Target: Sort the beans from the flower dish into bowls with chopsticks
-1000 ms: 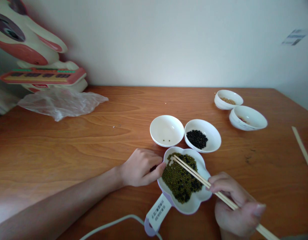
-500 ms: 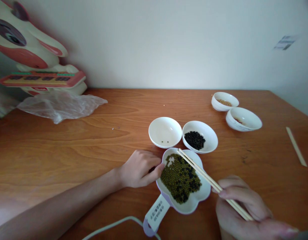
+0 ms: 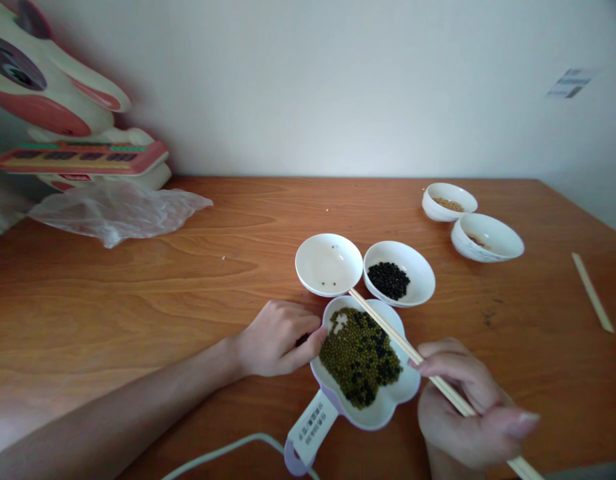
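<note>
My left hand is closed, gripping the left rim of a flower-shaped dish with a labelled handle. Green and black beans lie mixed inside it. In my right hand is a pair of wooden chopsticks, slanting over the dish, their tips near the rim of a white bowl. That bowl holds a few small beans. Touching it on the right, a second bowl contains black beans.
Two more white bowls, one with yellowish grains and one with reddish bits, stand back right. A wooden stick lies at far right. Back left are a plastic bag and toy keyboard. A cable runs in front.
My right hand and the chopsticks have moved left and slightly up, bringing the tips to the left bowl's rim. Another small bean now shows near the back of that bowl.
</note>
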Demonstrator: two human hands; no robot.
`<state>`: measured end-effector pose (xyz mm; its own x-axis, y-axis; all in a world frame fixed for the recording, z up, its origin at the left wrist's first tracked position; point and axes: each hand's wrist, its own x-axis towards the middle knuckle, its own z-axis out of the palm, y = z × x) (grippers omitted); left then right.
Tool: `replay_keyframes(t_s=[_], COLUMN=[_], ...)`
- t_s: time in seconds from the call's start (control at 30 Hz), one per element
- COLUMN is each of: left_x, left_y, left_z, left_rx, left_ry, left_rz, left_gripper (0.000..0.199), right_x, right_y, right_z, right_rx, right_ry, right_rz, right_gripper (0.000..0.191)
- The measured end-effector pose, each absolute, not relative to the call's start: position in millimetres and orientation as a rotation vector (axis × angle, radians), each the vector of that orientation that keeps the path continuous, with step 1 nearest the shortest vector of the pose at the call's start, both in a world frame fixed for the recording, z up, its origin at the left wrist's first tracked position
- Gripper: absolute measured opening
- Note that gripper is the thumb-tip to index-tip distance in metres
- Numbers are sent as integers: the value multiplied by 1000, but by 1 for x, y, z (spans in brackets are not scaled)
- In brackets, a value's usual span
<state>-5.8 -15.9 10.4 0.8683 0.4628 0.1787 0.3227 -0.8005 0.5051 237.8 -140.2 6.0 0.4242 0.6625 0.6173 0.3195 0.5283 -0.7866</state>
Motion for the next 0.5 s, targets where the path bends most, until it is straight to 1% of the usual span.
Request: replay_keyframes(t_s=[0.23, 0.5], left_x=[-7, -6], left_y=[-16, -15], left_z=[11, 11], left_rx=[2571, 2551], left_ry=[573, 566], left_rz=[399, 403], left_gripper=[39, 38], right_x=[243, 239], right_y=[-146, -146], right_z=[5, 9], right_rx=[-1051, -1092], right_ry=[-1150, -1257], right_rz=[329, 398], right_gripper=[68, 75])
